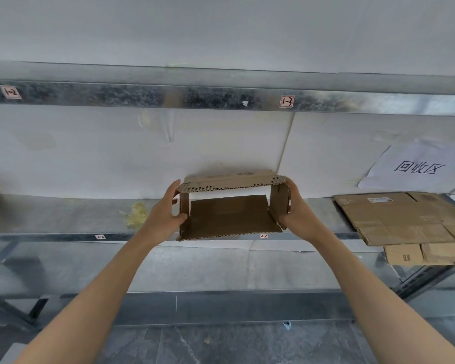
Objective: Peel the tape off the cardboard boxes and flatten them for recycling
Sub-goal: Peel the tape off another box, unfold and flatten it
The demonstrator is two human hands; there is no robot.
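A small brown cardboard box (229,216), open at both ends so the white wall shows through it, is held up in front of the metal shelf (63,219). My left hand (166,214) grips its left wall, thumb curled round the front edge. My right hand (296,208) holds the right wall, fingers wrapped round it. The box still stands as a rectangular tube. No tape is visible on it.
Flattened cardboard sheets (410,222) lie stacked at the shelf's right end, under a white paper sign (418,166) with handwritten characters. A crumpled yellowish wad of tape (137,214) sits on the shelf to the left. An upper shelf beam (168,97) runs overhead.
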